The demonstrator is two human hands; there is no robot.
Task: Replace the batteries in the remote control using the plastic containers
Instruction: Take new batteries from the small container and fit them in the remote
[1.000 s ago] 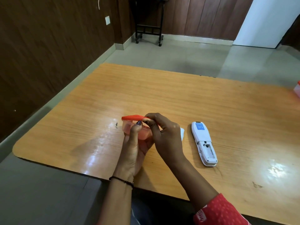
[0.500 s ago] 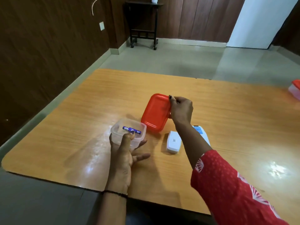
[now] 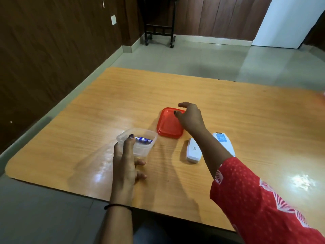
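A clear plastic container (image 3: 140,149) stands open on the wooden table (image 3: 109,103) with blue batteries (image 3: 143,140) lying inside. My left hand (image 3: 125,164) grips its near side, one finger over the rim. The red lid (image 3: 168,125) lies flat on the table just right of the container. My right hand (image 3: 190,118) hovers over the lid's far right corner with fingers spread, the thumb tip touching the lid. The white remote (image 3: 224,143) lies face down, partly hidden by my right forearm. Its white battery cover (image 3: 193,151) lies beside it.
A blurred red object (image 3: 323,93) shows at the table's far right edge. The near table edge runs just below my left wrist. A dark metal stand (image 3: 159,30) is on the floor beyond the table, by the wood-panelled wall.
The lid came off the container and was carried right; it was tilted in my right hand, now it lies flat and the fingers have loosened. My left hand stays on the container.
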